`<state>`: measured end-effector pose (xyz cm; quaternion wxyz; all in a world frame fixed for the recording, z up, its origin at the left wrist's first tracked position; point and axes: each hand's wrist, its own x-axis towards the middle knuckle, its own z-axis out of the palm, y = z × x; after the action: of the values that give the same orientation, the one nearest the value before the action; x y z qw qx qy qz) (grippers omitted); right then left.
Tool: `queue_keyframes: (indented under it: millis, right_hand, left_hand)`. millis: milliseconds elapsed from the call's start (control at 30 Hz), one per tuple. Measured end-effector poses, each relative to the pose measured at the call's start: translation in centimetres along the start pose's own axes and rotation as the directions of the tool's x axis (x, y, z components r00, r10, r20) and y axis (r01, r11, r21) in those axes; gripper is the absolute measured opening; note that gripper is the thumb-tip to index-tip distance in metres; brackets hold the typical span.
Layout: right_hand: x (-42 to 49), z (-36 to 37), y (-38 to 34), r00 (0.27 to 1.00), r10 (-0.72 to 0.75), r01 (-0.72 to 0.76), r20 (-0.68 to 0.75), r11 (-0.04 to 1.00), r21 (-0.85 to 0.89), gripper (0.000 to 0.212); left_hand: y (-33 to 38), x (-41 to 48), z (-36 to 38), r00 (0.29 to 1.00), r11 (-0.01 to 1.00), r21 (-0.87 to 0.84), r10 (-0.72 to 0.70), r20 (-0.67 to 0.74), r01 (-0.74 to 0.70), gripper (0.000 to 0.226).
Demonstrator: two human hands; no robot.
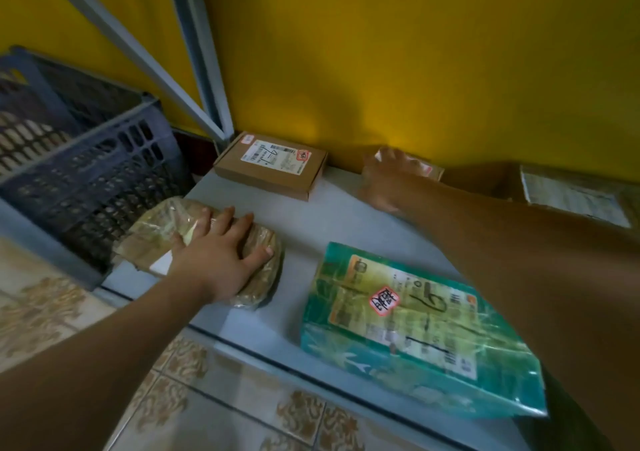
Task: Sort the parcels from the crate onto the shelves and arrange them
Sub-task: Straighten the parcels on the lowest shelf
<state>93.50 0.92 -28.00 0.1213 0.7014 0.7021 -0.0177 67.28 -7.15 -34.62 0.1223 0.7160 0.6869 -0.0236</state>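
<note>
Your left hand (pixel 221 256) pressing flat, fingers spread, on lumpy tape-wrapped brown parcel (pixel 152 232); your right hand (pixel 384 180) touching blurred small cardboard box (pixel 431 170) on grey shelf (pixel 339 218), grip unclear.

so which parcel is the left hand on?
The tape-wrapped brown parcel beside the crate, under the left hand; green bag and flat cardboard box lie untouched.
</note>
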Motion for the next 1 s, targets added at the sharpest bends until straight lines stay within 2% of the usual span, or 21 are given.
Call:
queue_keyframes:
  millis: [133,267,367,500,633,767,900,1000]
  right_hand:
    - [1.1,-0.5,-4.5,0.973,-0.231,0.231,-0.027,0.973,-0.005,0.083]
    - [3.1,0.8,-7.5,0.923,-0.374,0.378,0.093,0.926,-0.021,0.077]
    - [4.1,1.7,-8.3,0.909,-0.387,0.401,0.156,0.913,-0.069,0.076]
    - [4.5,1.4,-8.5,0.907,-0.385,0.405,0.168,0.909,-0.104,0.079]
    - [4.4,1.0,-7.0,0.965,-0.263,0.264,0.018,0.962,-0.075,0.080]
    - [3.1,1.2,-1.8,0.991,-0.039,0.022,-0.130,0.991,-0.131,0.062]
    - [1.9,3.0,2.4,0.992,0.105,-0.111,-0.072,0.989,-0.095,0.084]
    - [1.8,3.4,3.1,0.994,0.068,-0.075,-0.081,0.994,-0.082,0.080]
  left_hand:
    - [-0.2,0.1,0.3,1.000,1.000,0.009,0.017,-0.018,-0.017,0.078]
    - [-0.1,0.0,0.2,1.000,1.000,0.011,0.018,-0.015,-0.018,0.079]
    - [-0.2,0.0,0.2,1.000,1.000,0.010,0.024,0.000,-0.024,0.079]
    - [-0.5,0.3,0.4,0.999,0.999,0.011,0.040,0.007,-0.040,0.078]
    - [-0.6,0.3,0.6,0.999,0.999,0.012,0.049,-0.002,-0.049,0.078]
    - [-0.6,0.2,0.6,0.999,0.999,0.013,0.046,-0.012,-0.045,0.081]
    - [-0.6,0.2,0.7,0.999,0.999,0.017,0.044,-0.023,-0.044,0.081]
    - [-0.5,0.2,0.7,0.999,0.999,0.021,0.039,-0.032,-0.039,0.080]
